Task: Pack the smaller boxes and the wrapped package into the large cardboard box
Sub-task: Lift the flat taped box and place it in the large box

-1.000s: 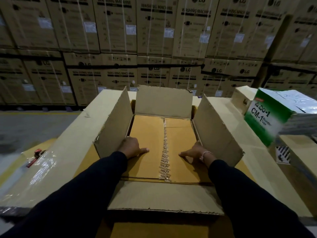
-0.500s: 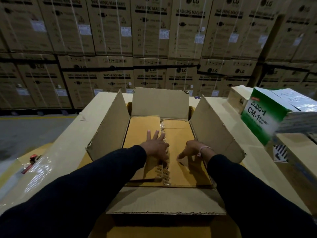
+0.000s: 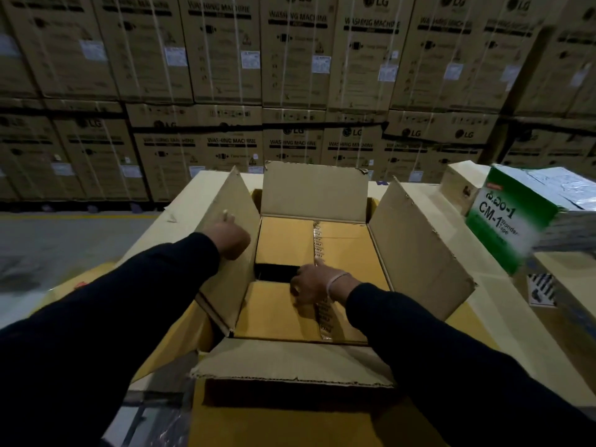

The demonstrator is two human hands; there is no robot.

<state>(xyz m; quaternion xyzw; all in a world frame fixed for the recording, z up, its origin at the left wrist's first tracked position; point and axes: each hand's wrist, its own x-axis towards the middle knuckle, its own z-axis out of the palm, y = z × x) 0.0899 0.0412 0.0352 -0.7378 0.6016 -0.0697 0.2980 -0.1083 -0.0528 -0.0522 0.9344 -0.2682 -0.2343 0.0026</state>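
The large cardboard box (image 3: 314, 191) stands open in front of me with all its flaps up. Its floor is taped down the middle, and a dark patch (image 3: 274, 272) shows on the left half. My left hand (image 3: 233, 238) presses against the inner face of the left flap (image 3: 225, 285), one fingertip showing above it. My right hand (image 3: 311, 283) lies inside the box, fingers spread on the floor beside the tape. A green and white carton marked CM-1 (image 3: 503, 227), shiny film on top, sits to the right. Behind it is a small beige box (image 3: 459, 187).
The box stands on a long flat carton (image 3: 180, 217) partly wrapped in clear film. Another cardboard box with a striped label (image 3: 541, 290) lies at the right edge. Stacked washing machine cartons (image 3: 290, 59) wall off the far side. Grey floor (image 3: 64, 246) lies to the left.
My left hand left the box floor and went out to the left flap. My right hand slid toward the taped middle. The view tilted up slightly.
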